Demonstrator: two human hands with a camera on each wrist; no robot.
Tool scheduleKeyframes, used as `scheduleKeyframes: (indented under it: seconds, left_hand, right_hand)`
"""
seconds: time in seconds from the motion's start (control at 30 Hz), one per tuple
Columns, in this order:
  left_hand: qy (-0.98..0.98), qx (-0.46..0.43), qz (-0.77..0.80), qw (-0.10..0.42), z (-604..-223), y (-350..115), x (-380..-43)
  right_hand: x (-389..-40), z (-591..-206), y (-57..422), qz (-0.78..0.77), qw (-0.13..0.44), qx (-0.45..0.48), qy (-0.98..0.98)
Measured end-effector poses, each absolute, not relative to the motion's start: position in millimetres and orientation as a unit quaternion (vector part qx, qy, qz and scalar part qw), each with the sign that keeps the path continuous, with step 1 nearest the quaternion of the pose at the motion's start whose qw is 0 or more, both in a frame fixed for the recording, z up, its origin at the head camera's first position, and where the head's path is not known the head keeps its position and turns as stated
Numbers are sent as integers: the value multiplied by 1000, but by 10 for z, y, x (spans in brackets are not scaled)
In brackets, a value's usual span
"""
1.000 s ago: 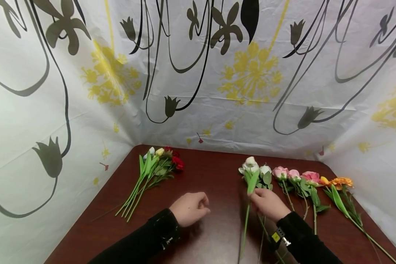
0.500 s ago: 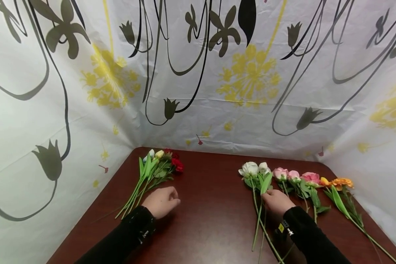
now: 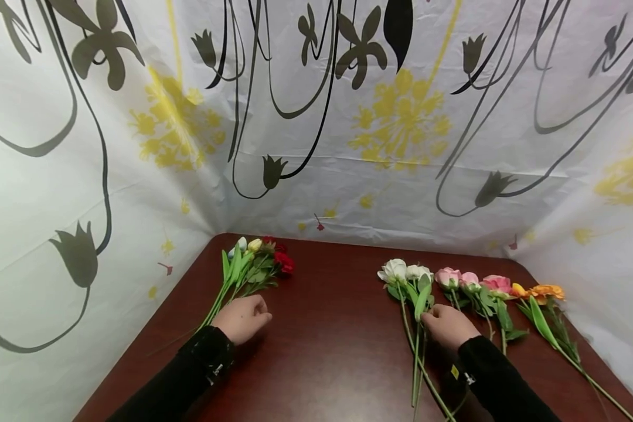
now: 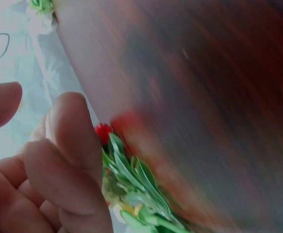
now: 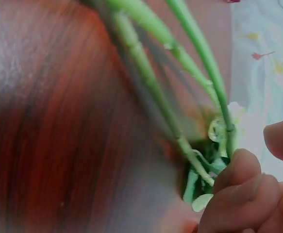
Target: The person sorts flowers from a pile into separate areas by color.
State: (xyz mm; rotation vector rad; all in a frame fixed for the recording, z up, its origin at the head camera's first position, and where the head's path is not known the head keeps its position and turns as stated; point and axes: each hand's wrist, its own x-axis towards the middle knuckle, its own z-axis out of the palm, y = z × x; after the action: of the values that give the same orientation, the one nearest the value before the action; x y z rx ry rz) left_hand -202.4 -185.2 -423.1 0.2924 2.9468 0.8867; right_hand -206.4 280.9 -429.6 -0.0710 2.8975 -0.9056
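Note:
My right hand (image 3: pixel 450 328) is at the stems of the white flowers (image 3: pixel 392 271), its fingertips beside a long green leaf (image 3: pixel 421 303). In the right wrist view, a gap separates the thumb from the bent fingers (image 5: pixel 238 199), and green stems (image 5: pixel 153 87) run past the fingertips. My left hand (image 3: pixel 242 319) hovers near the lower stems of a bunch with red flowers (image 3: pixel 283 264), a yellow tulip (image 3: pixel 255 244) and a pale blue one. Its fingers (image 4: pixel 66 170) are loosely curled, with nothing between them and the thumb in the left wrist view.
Pink flowers (image 3: pixel 469 280) lie just right of the white ones. Farther right are orange flowers (image 3: pixel 547 292) with long stems reaching the table's right edge. A white patterned curtain (image 3: pixel 306 135) rises behind and beside the brown table (image 3: pixel 337 328).
My right hand has moved right and laid a white tulip with a long leaf among the white flowers; its fingers have parted. My left hand has moved left toward the bunch with red flowers.

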Motion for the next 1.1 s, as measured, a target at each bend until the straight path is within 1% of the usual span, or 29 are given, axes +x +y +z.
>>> scheduleKeyframes:
  seconds: [0.13,0.27,0.4,0.57,0.77,1.0,1.1]
  left_hand:
    - [958,78,274,26,-4192,-1953,-2073]
    - [966,66,251,20,-4118,-2091,-2207]
    - [971,61,232,19,-4094,-2257,-2351]
    - [974,46,223,12,-4158,-2442,-2450]
    - [977,35,209,22,-4250,-2544,-2495]
    - [979,18,204,10,-4168,-2688,-2492]
    - [979,12,203,21,-4172,-2772,-2503]
  right_hand:
    - [-1977,-4190,2816,-313,48,-25,948]
    - [-1944,-4142,2832,-327,50,-25,943]
    - [-1940,-4167,2833,-339,48,-34,939]
    - [-1934,-4223,2783,-345,49,-41,936]
    - [-1922,-4223,2707,-351,45,-38,935]
    - [-1899,-4188,2654,-353,47,-37,934]
    - [-1894,-4198,2650,-360,53,-34,931]
